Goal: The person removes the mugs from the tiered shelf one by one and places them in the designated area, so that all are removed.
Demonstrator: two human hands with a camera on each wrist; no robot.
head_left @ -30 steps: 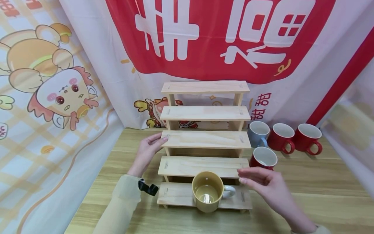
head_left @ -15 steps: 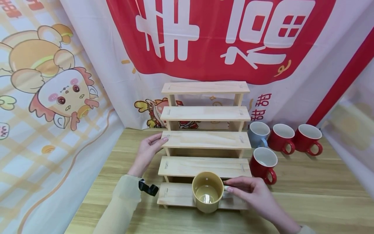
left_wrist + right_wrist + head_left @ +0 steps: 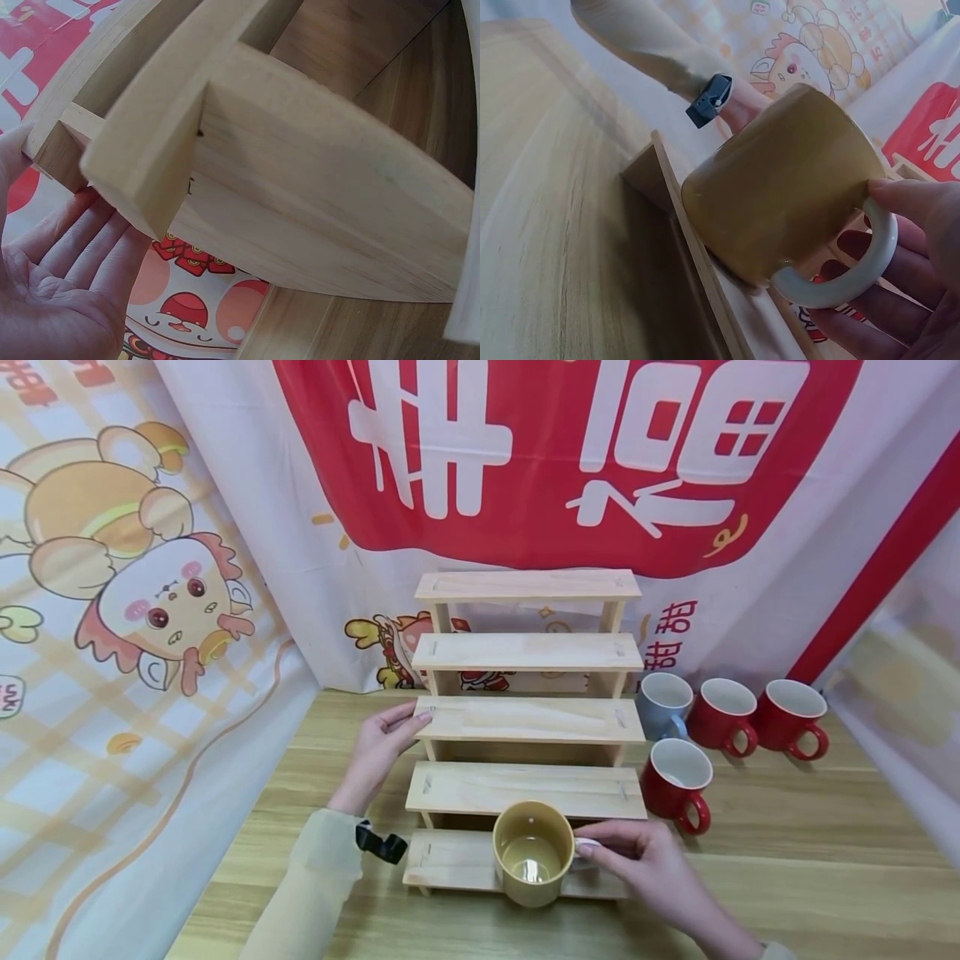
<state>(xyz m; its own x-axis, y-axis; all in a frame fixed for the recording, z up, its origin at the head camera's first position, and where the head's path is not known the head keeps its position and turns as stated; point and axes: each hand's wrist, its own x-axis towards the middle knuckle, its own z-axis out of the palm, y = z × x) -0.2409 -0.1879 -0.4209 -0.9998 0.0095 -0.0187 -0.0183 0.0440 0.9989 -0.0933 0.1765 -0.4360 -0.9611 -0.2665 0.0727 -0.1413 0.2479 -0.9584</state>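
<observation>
A yellow mug point(image 3: 531, 887) with a white handle point(image 3: 847, 286) stands upright on the lowest step of a five-tier wooden display rack point(image 3: 525, 718), slightly over its front edge. My right hand point(image 3: 648, 870) is at the mug's right side. In the right wrist view, its thumb presses the top of the handle and the fingers lie behind it. At the rack's left side, my left hand point(image 3: 377, 750) holds the end of the middle step. The left wrist view has that thumb on the board's upper side and the fingers point(image 3: 71, 240) below.
Right of the rack stand a light blue mug point(image 3: 663, 710) and two red mugs point(image 3: 720, 717) in a row. Another red mug point(image 3: 675, 785) is in front of them, close to my right hand. Printed cloth point(image 3: 300, 610) hangs behind and at the sides.
My right hand has moved left and slightly down from beside the rack to the yellow mug's handle, taking hold of it. The left hand and the mug have stayed in place.
</observation>
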